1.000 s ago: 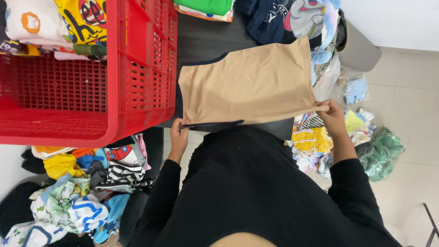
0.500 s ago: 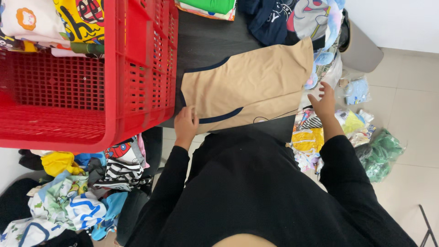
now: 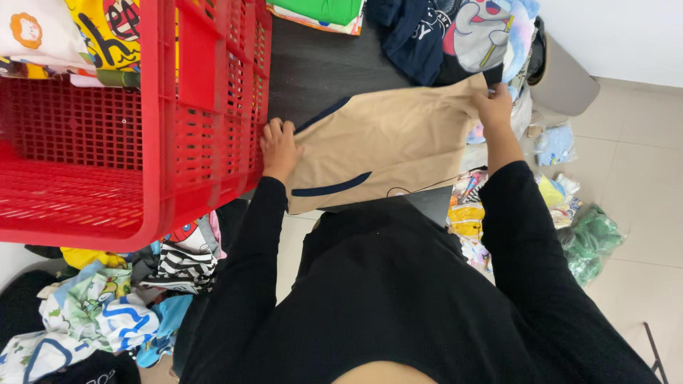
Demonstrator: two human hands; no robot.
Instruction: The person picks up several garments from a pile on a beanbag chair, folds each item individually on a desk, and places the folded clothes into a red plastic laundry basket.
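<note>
The tan sleeveless top with navy trim (image 3: 384, 146) lies spread on the dark table (image 3: 313, 64) at the centre of the frame, its lower edge hanging just over the table's near side. Half a second ago the left hand (image 3: 279, 146) pressed near the garment's lower left corner; now it has moved up to the left edge, fingers curled onto the cloth beside the red plastic crate (image 3: 206, 128). The right hand (image 3: 494, 107), which was open and off the fabric at the right, now pinches the upper right corner, next to the pile of printed clothes (image 3: 455, 28) at the top of the frame. Loose garments (image 3: 107, 313) lie on the floor, lower left.
</note>
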